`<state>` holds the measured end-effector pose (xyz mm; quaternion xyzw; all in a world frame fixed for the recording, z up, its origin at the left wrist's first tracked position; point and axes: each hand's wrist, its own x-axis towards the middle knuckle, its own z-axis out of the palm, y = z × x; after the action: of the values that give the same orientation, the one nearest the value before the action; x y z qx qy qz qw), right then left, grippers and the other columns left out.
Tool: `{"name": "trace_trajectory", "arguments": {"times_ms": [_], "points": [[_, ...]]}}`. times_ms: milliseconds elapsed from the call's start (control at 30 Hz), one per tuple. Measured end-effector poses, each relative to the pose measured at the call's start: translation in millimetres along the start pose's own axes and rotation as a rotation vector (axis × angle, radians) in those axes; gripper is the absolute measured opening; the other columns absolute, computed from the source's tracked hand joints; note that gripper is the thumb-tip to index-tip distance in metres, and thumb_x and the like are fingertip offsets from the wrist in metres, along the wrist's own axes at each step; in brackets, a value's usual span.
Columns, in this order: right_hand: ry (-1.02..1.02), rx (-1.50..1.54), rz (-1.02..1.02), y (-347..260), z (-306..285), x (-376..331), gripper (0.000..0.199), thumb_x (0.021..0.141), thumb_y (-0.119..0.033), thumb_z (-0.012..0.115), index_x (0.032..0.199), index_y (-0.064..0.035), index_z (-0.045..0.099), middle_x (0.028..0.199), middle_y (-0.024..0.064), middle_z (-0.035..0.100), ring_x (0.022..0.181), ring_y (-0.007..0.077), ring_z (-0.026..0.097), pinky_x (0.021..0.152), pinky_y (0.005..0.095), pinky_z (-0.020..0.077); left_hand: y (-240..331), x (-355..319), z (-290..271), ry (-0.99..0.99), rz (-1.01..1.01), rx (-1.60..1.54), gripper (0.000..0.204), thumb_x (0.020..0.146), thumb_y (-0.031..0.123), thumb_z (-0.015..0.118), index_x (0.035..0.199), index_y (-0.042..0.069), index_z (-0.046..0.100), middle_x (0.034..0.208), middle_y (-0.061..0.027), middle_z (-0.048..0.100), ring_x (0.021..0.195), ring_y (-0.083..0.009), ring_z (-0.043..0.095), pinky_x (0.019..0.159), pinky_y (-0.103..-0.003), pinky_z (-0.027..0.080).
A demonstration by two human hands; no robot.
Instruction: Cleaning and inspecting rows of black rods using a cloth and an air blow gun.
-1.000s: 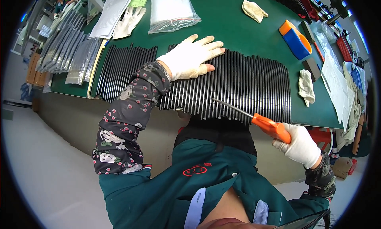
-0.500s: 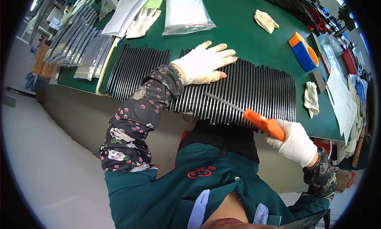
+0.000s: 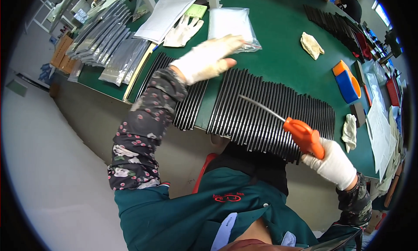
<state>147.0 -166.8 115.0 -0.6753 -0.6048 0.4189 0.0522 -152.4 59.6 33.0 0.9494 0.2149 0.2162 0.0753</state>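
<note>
My left hand (image 3: 205, 59), in a white glove with bare fingertips, is raised over the far end of the left group of black rods (image 3: 190, 105). Its fingers are stretched out and slightly blurred, and it holds nothing. My right hand (image 3: 333, 165), gloved too, grips the orange handle of a tool (image 3: 305, 137) with a long thin metal shaft. That shaft points left and away, above the larger group of black rods (image 3: 272, 114). Both groups lie side by side in rows along the table's near edge, with a gap between them. My left forearm hides part of the left group.
On the green table (image 3: 278, 16) are a clear plastic bag (image 3: 230, 26), a white glove (image 3: 183, 32), papers (image 3: 167, 13) and bagged dark parts (image 3: 102, 42). At right lie a blue-orange tape roll (image 3: 347, 83), crumpled gloves (image 3: 349, 132) and more black rods (image 3: 333, 26).
My left hand has lifted off the larger rod group and moved left and away. The tool stays in my right hand over the rods. The whole view has shifted a little.
</note>
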Motion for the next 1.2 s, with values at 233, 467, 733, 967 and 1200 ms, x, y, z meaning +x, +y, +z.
{"name": "trace_trajectory", "arguments": {"times_ms": [233, 467, 733, 967, 1200], "points": [[-0.1, -0.186, -0.161, -15.6, 17.4, 21.0, 0.028, 0.078, -0.029, 0.07, 0.092, -0.0056, 0.062, 0.069, 0.0162, 0.061, 0.067, 0.0358, 0.062, 0.064, 0.0413, 0.0501, 5.0, -46.3, 15.0, -0.308, -0.202, 0.351, 0.055, 0.092, 0.023, 0.052, 0.143, 0.013, 0.036, 0.151, -0.0084, 0.031, 0.142, -0.0268, 0.025, 0.114, -0.047, 0.024], [-0.141, -0.205, -0.178, -26.4, 25.8, 32.2, 0.028, 0.079, -0.028, 0.07, 0.094, -0.0053, 0.062, 0.068, 0.0158, 0.061, 0.065, 0.0349, 0.062, 0.063, 0.0396, 0.0505, 23.9, -17.7, 34.9, -0.236, -0.1, 0.274, 0.054, 0.093, 0.029, 0.052, 0.142, 0.01, 0.038, 0.15, -0.0093, 0.033, 0.14, -0.0274, 0.03, 0.111, -0.05, 0.027], [-0.083, -0.183, -0.163, -15.4, 25.9, 27.3, 0.027, 0.079, -0.026, 0.071, 0.092, -0.0042, 0.062, 0.068, 0.0162, 0.061, 0.066, 0.0349, 0.063, 0.063, 0.0399, 0.0504, 26.9, -15.5, 43.0, -0.184, -0.075, 0.234, 0.055, 0.093, 0.032, 0.052, 0.141, 0.01, 0.039, 0.149, -0.0104, 0.035, 0.139, -0.0277, 0.03, 0.111, -0.05, 0.027], [0.006, -0.081, -0.044, -1.9, 11.6, 27.7, 0.03, 0.079, -0.022, 0.07, 0.099, -0.0014, 0.063, 0.075, 0.02, 0.063, 0.071, 0.0358, 0.064, 0.068, 0.039, 0.0507, 30.5, -13.8, 38.0, -0.236, -0.076, 0.24, 0.056, 0.092, 0.031, 0.053, 0.142, 0.009, 0.038, 0.15, -0.0099, 0.034, 0.14, -0.0272, 0.029, 0.112, -0.05, 0.025], [0.048, -0.141, -0.109, 13.0, 8.6, 35.1, 0.029, 0.08, -0.023, 0.069, 0.099, -0.0014, 0.063, 0.074, 0.0156, 0.063, 0.069, 0.0286, 0.064, 0.067, 0.0366, 0.0499, 26.6, -13.8, 37.5, -0.241, -0.088, 0.187, 0.053, 0.089, 0.014, 0.05, 0.14, 0.009, 0.04, 0.149, -0.0089, 0.036, 0.141, -0.0261, 0.027, 0.114, -0.05, 0.022]]}}
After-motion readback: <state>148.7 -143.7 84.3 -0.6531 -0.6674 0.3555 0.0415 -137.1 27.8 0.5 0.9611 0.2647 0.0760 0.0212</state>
